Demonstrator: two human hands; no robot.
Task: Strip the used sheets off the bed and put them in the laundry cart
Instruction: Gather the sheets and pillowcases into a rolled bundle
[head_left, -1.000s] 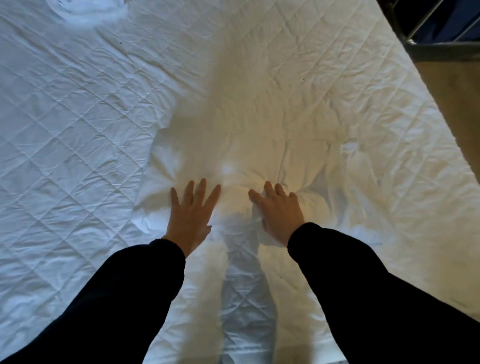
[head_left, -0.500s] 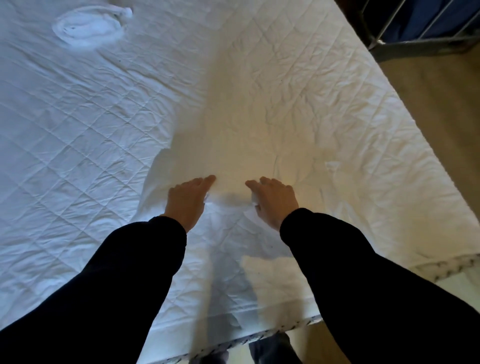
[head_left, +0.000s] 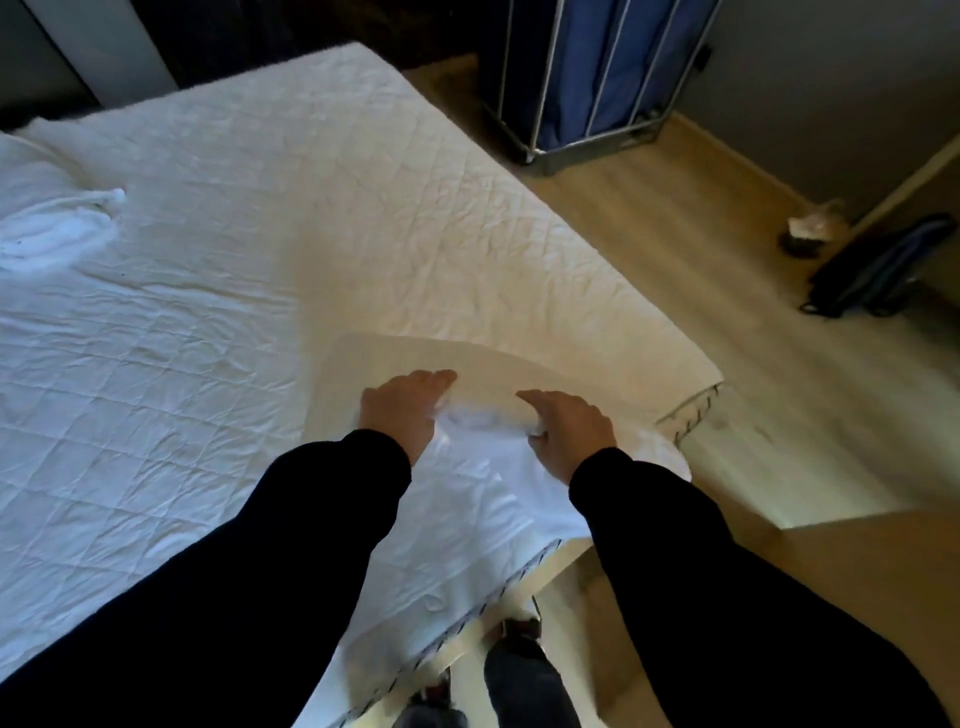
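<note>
A bunched white sheet (head_left: 483, 467) lies at the near corner of the bed, on the quilted white mattress cover (head_left: 260, 260). My left hand (head_left: 402, 410) grips its left side, fingers curled into the cloth. My right hand (head_left: 569, 431) grips its right side the same way, with a rolled fold of sheet between the two hands. The blue laundry cart (head_left: 587, 73) with a metal frame stands on the floor beyond the bed's far right side, well away from both hands.
A second white bundle (head_left: 47, 228) lies on the bed at the far left. A dark bag (head_left: 878, 270) and a small object (head_left: 810, 234) sit on the wooden floor (head_left: 727, 312) by the right wall. My feet show below the bed's edge.
Both hands went from flat on the sheet to gripping it, and drew it back toward the bed's near corner. The view lifted, bringing the floor and cart into sight.
</note>
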